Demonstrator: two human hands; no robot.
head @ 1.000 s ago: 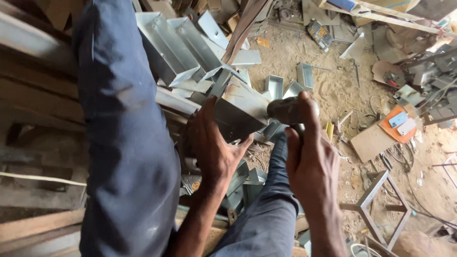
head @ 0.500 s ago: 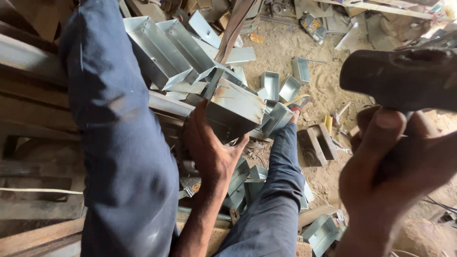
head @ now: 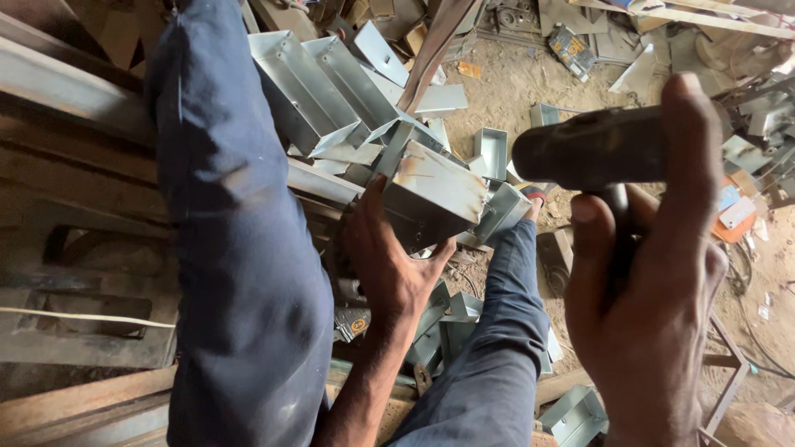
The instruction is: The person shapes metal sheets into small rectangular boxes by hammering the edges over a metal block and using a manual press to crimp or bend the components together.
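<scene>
Left hand (head: pixel 389 265) closed around the lower corner of a galvanised sheet-metal box (head: pixel 435 199), fingers spread over its near side, thumb on the edge toward the right. Box held against the steel beam (head: pixel 58 79) that crosses the scene from the upper left, at the right end of that beam, between the two knees in dark blue trousers (head: pixel 240 248). Long axis of the box lying from lower left to upper right, one flat face turned up and showing brown scorch marks.

Right hand (head: pixel 654 306) raised close to the camera, at the right side of the view, wrapped tight around the handle of a hammer (head: pixel 596 149). Dark hammer head pointing left, toward the box, but well apart from it and higher. So: box to the left of and below the hammer, left hand touching it, right hand not; left hand clearly nearer.

More boxes of the same kind (head: pixel 331 91) stacked behind the beam, open sides up. Smaller ones scattered on the sandy floor (head: pixel 513 83) beyond the legs, with scraps of sheet metal and cardboard. One more box (head: pixel 575 414) near the bottom edge, by the right leg.
</scene>
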